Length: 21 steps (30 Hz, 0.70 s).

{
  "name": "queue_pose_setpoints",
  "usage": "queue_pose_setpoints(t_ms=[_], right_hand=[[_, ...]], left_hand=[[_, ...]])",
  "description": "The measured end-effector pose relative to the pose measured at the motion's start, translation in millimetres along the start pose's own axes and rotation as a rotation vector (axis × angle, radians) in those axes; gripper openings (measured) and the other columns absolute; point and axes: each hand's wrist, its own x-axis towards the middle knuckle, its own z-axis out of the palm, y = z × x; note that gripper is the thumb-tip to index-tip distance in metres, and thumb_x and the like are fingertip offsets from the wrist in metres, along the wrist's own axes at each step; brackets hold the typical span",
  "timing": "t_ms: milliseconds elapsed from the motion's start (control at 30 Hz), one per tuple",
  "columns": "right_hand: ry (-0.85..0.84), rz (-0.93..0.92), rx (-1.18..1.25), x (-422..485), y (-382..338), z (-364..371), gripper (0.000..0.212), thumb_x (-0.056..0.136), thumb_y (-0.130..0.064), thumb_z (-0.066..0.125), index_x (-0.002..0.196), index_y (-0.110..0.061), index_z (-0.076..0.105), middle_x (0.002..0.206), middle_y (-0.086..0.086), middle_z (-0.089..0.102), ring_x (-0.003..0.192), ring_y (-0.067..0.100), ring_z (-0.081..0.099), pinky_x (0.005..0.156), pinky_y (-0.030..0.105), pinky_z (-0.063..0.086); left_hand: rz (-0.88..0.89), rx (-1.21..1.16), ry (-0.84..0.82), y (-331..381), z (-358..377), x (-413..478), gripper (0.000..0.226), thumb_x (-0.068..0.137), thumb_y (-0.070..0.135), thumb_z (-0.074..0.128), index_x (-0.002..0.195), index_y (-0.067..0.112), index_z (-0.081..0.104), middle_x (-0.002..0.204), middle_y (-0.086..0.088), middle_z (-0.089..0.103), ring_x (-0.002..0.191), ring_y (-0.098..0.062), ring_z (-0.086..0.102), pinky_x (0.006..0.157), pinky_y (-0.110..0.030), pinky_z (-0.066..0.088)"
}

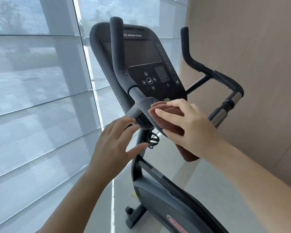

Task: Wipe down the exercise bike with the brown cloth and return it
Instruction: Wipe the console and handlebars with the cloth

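The black exercise bike (142, 52) stands in front of me, its console facing me and its frame running down to the lower right. My right hand (190, 125) presses the folded brown cloth (168, 115) against the lower edge of the console, where the handlebars join; a loose end of the cloth hangs below my wrist. My left hand (114, 148) hovers just left of the bike's post, fingers spread and holding nothing, close to the left handlebar's lower end.
Sheer window blinds (32, 98) fill the whole left side, close to the bike. A beige wall (250, 64) rises on the right behind the right handlebar (225, 78). Pale grey floor (200, 179) shows beneath the frame.
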Motion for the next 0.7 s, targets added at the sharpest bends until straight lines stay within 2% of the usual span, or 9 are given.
queue_pose_setpoints(t_ms=[67, 167, 233, 333, 433, 567, 700], right_hand=[[0.101, 0.019, -0.043, -27.7, 4.3, -5.2, 0.04, 0.08, -0.024, 0.062, 0.12, -0.023, 0.061, 0.118, 0.01, 0.058, 0.092, 0.033, 0.055, 0.079, 0.04, 0.053], [0.156, 0.094, -0.048, -24.7, -1.4, 2.4, 0.037, 0.08, -0.025, 0.065, 0.117, -0.021, 0.064, 0.116, 0.011, 0.059, 0.092, 0.034, 0.054, 0.08, 0.038, 0.049], [0.114, 0.155, -0.016, 2.6, -11.7, 9.1, 0.036, 0.083, -0.029, 0.063, 0.119, -0.025, 0.062, 0.119, 0.008, 0.056, 0.092, 0.025, 0.047, 0.083, 0.031, 0.043], [0.047, 0.16, -0.013, 27.6, -14.9, 14.6, 0.039, 0.085, -0.035, 0.058, 0.124, -0.033, 0.055, 0.12, 0.001, 0.051, 0.09, 0.018, 0.037, 0.079, 0.024, 0.035], [0.048, 0.181, 0.086, 2.8, 7.6, 2.8, 0.04, 0.082, -0.03, 0.061, 0.122, -0.034, 0.056, 0.118, 0.0, 0.052, 0.096, 0.024, 0.048, 0.083, 0.03, 0.045], [0.102, 0.339, 0.131, -35.7, 46.7, -17.0, 0.04, 0.079, -0.026, 0.063, 0.118, -0.033, 0.06, 0.113, -0.002, 0.054, 0.101, 0.028, 0.056, 0.086, 0.043, 0.049], [0.039, 0.3, 0.175, -2.3, 41.4, -10.2, 0.036, 0.081, -0.027, 0.064, 0.117, -0.03, 0.062, 0.114, 0.001, 0.055, 0.101, 0.027, 0.054, 0.091, 0.038, 0.045]], left_hand=[[0.045, 0.005, -0.003, 0.4, 1.3, 1.2, 0.047, 0.082, 0.044, 0.052, 0.1, 0.003, 0.066, 0.109, -0.015, 0.063, 0.1, -0.032, 0.059, 0.084, -0.037, 0.044], [0.106, 0.03, -0.035, -0.3, 1.1, 1.3, 0.049, 0.083, 0.044, 0.051, 0.104, 0.002, 0.066, 0.112, -0.016, 0.063, 0.106, -0.033, 0.058, 0.088, -0.04, 0.044], [0.116, 0.054, -0.061, -2.0, 0.4, 2.1, 0.051, 0.084, 0.044, 0.05, 0.107, 0.002, 0.065, 0.116, -0.017, 0.061, 0.11, -0.034, 0.056, 0.091, -0.043, 0.043], [0.102, 0.069, -0.095, -0.9, 1.8, 9.8, 0.053, 0.085, 0.044, 0.049, 0.115, 0.002, 0.061, 0.124, -0.018, 0.057, 0.118, -0.034, 0.05, 0.096, -0.051, 0.04], [0.106, 0.08, -0.129, 4.1, 4.8, 25.0, 0.057, 0.085, 0.046, 0.046, 0.118, 0.002, 0.059, 0.126, -0.017, 0.056, 0.122, -0.034, 0.047, 0.098, -0.051, 0.038], [0.173, 0.089, -0.146, 12.2, 13.6, 42.2, 0.056, 0.084, 0.046, 0.047, 0.111, -0.001, 0.061, 0.12, -0.019, 0.058, 0.116, -0.036, 0.052, 0.095, -0.046, 0.04], [0.151, 0.059, -0.099, 13.9, 19.7, 44.9, 0.056, 0.08, 0.046, 0.053, 0.103, -0.003, 0.064, 0.114, -0.02, 0.061, 0.108, -0.037, 0.057, 0.086, -0.044, 0.047]])
